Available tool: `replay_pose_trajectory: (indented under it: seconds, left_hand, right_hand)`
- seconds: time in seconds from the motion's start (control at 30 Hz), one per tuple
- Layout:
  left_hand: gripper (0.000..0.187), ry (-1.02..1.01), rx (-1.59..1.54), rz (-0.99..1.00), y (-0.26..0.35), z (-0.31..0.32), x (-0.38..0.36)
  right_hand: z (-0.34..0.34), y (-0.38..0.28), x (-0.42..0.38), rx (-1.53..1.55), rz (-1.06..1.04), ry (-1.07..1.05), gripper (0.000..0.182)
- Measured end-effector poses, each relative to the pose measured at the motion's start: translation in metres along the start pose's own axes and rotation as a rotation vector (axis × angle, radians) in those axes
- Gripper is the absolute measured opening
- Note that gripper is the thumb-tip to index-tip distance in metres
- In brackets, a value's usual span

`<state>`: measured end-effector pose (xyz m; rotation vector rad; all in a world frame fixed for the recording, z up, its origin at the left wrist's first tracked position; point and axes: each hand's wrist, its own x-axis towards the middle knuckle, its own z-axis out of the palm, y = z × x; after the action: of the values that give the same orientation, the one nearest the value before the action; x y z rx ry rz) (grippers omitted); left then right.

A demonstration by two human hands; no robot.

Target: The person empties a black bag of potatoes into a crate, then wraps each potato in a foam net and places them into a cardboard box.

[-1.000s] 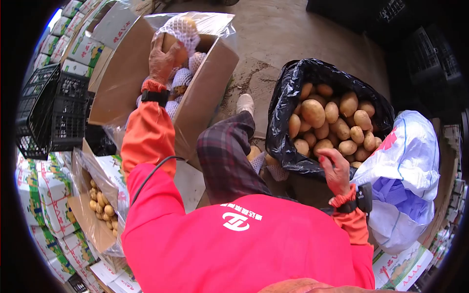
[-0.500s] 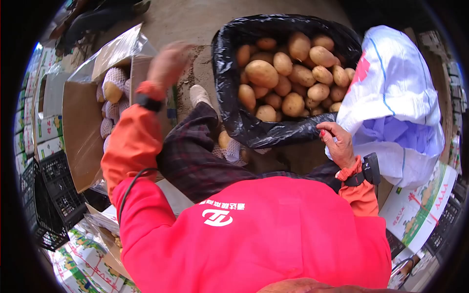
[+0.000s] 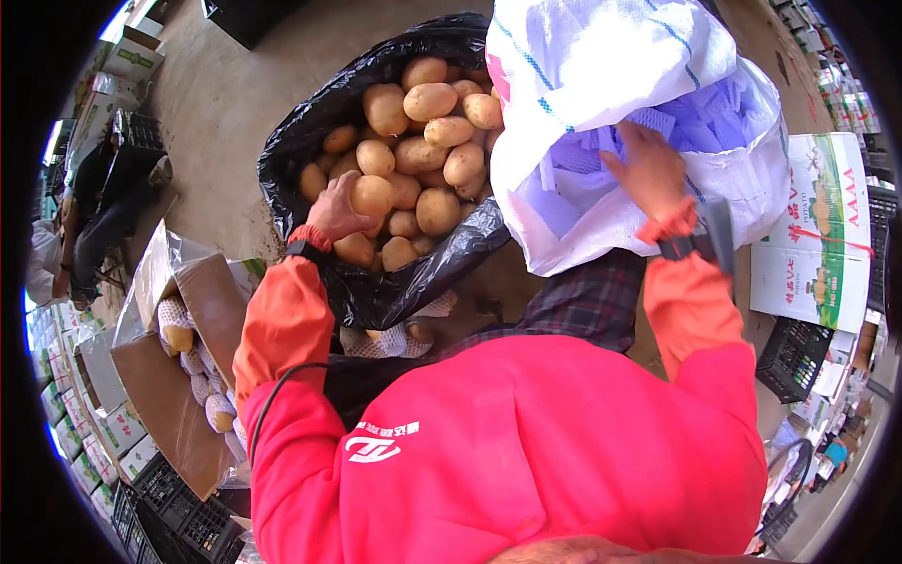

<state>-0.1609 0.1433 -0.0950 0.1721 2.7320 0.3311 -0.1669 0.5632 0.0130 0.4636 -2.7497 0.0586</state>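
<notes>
A container lined with a black plastic bag (image 3: 413, 282) holds many potatoes (image 3: 413, 155). At its left side my left hand (image 3: 340, 209) has its fingers around a potato (image 3: 372, 195) on the pile. My right hand (image 3: 650, 169) reaches into the mouth of a white woven sack (image 3: 601, 56). Its thumb and fingers are apart, touching the whitish-purple foam net sleeves (image 3: 700, 122) inside. Some fingertips are partly hidden among the sleeves.
An open carton (image 3: 164, 395) at the left holds net-wrapped potatoes (image 3: 194, 362). More wrapped potatoes (image 3: 395, 338) lie below the black bag. Black crates (image 3: 183, 512) stand at lower left, a printed carton (image 3: 813, 235) at right. Another person (image 3: 99, 207) is at far left.
The view has turned toward the sack. My left hand has gone from above the left carton to the potatoes. My right hand has left the black bag's edge and entered the sack.
</notes>
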Motion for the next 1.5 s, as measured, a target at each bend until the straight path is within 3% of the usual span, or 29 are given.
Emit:
replay_pose_trajectory:
  seconds: [0.03,0.07,0.1,0.13,0.23,0.33,0.4,0.47,0.53,0.6,0.67,0.8,0.87,0.93,1.0,1.03,1.07,1.13,1.17,1.2,1.23,1.27,1.33,1.37,1.4,1.43,1.5]
  left_hand:
    - [0.086,0.001,-0.311,0.052,0.001,0.004,-0.005]
    - [0.088,0.004,-0.623,0.108,0.002,0.005,-0.012]
    - [0.089,-0.030,-0.761,0.106,0.018,-0.005,-0.025]
    - [0.089,-0.061,-0.902,0.103,0.036,-0.015,-0.039]
    - [0.087,-0.134,-1.004,0.230,0.090,-0.046,-0.075]
    - [0.087,-0.121,-1.028,0.447,0.128,-0.053,-0.087]
    - [0.087,-0.112,-1.056,0.540,0.151,-0.060,-0.091]
    - [0.085,-0.080,-1.143,0.703,0.168,-0.061,-0.094]
    - [0.087,-0.032,-1.145,0.856,0.177,-0.065,-0.102]
    - [0.088,-0.102,-1.170,0.829,0.174,-0.064,-0.117]
    - [0.089,0.074,-0.953,0.902,0.163,-0.065,-0.130]
    - [0.088,0.116,-0.900,0.809,0.139,-0.061,-0.158]
    - [0.087,0.149,-0.968,0.765,0.128,-0.058,-0.166]
    - [0.088,0.144,-1.179,0.676,0.116,-0.058,-0.179]
    - [0.097,0.009,-1.655,0.557,0.107,-0.055,-0.188]
    - [0.097,-0.007,-1.853,0.589,0.103,-0.057,-0.193]
    - [0.097,0.034,-1.852,0.577,0.097,-0.057,-0.200]
    - [0.097,0.023,-2.096,0.509,0.083,-0.061,-0.206]
    - [0.097,0.085,-2.119,0.505,0.075,-0.060,-0.209]
    - [0.083,0.140,-2.135,0.470,0.065,-0.055,-0.213]
    - [0.080,0.230,-2.120,0.382,0.057,-0.050,-0.214]
    - [0.078,0.313,-2.101,0.296,0.051,-0.047,-0.215]
    - [0.065,0.439,-1.996,0.154,0.040,-0.050,-0.219]
    - [0.059,0.526,-1.969,0.142,0.034,-0.047,-0.216]
    - [0.053,0.612,-1.940,0.128,0.024,-0.043,-0.212]
    - [0.043,0.478,-2.101,0.133,0.006,-0.038,-0.209]
    - [0.039,0.631,-1.970,0.085,-0.019,-0.047,-0.217]
  right_hand:
    - [0.018,0.004,0.004,0.009,0.002,0.006,0.029]
    - [0.037,0.008,0.007,-0.091,0.103,-0.192,0.031]
    - [0.043,0.009,0.009,-0.191,0.202,-0.388,0.033]
    - [0.041,0.013,0.007,-0.186,0.198,-0.379,0.033]
    - [0.002,0.008,-0.012,0.271,0.027,0.049,0.024]
    - [-0.046,-0.010,-0.026,0.415,0.020,0.151,0.019]
    - [-0.067,-0.025,-0.033,0.499,0.061,0.117,0.017]
    - [-0.077,-0.042,-0.034,0.797,0.063,-0.011,0.017]
    - [-0.081,-0.062,-0.033,0.843,-0.002,-0.043,0.017]
    - [-0.078,-0.079,-0.030,0.863,-0.023,-0.112,0.017]
    - [-0.077,-0.093,-0.023,0.810,-0.146,-0.101,0.018]
    - [-0.077,-0.135,-0.017,0.902,-0.289,-0.217,0.019]
    - [-0.063,-0.153,-0.012,1.232,-0.111,-0.407,0.017]
    - [-0.047,-0.155,-0.005,2.026,0.119,-0.623,0.033]
    - [-0.052,-0.181,0.004,2.171,0.393,-0.721,0.038]
    - [-0.028,-0.192,-0.001,2.208,0.369,-0.717,0.040]
    - [-0.028,-0.208,-0.006,2.100,0.314,-0.957,0.040]
    - [-0.033,-0.241,0.001,2.276,0.245,-1.112,0.037]
    - [-0.026,-0.249,0.013,2.336,0.308,-1.096,0.037]
    - [-0.017,-0.254,0.027,2.395,0.378,-1.069,0.036]
    - [-0.014,-0.259,0.033,2.374,0.353,-0.894,0.031]
    - [-0.024,-0.270,0.037,2.282,0.072,-0.654,0.022]
    - [-0.039,-0.293,0.033,1.484,-0.223,-0.314,0.011]
    - [-0.044,-0.306,0.032,1.221,-0.541,-0.052,0.012]
    - [-0.051,-0.324,0.029,1.161,-0.770,-0.014,0.019]
    - [-0.056,-0.339,0.026,1.091,-0.993,0.023,0.026]
    - [-0.049,-0.350,0.024,1.178,-0.945,-0.088,0.022]
